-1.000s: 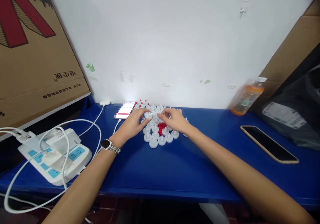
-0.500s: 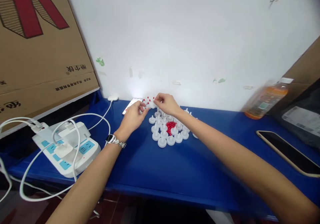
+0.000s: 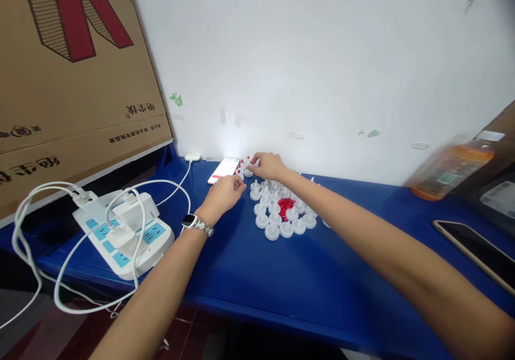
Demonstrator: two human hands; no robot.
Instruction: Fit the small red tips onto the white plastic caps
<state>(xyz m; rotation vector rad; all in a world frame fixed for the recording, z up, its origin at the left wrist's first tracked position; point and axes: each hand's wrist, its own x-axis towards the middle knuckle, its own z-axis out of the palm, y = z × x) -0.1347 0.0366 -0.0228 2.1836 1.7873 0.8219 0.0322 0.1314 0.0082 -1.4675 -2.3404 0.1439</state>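
Observation:
Several small white round caps (image 3: 277, 218) lie in a cluster on the blue table (image 3: 281, 279), around a little heap of red bits (image 3: 286, 205). Behind the cluster stand a few white caps with red tips (image 3: 242, 166). My right hand (image 3: 269, 166) reaches to the back left of the cluster, its fingertips pinched on a white cap beside the red-tipped ones. My left hand (image 3: 223, 192), with a wristwatch on its wrist, rests on the table left of the cluster, fingers curled. Whether it holds anything is hidden.
A lit phone (image 3: 223, 170) lies on a charging cable by the wall. A white power strip (image 3: 124, 231) with plugs and looping cables sits at left, below a big cardboard box (image 3: 72, 81). An orange drink bottle (image 3: 448, 169) and a dark phone (image 3: 475, 252) are at right.
My right hand has moved from the middle of the cluster to its back left with a cap. My left hand drew back to the left. The camera turned left.

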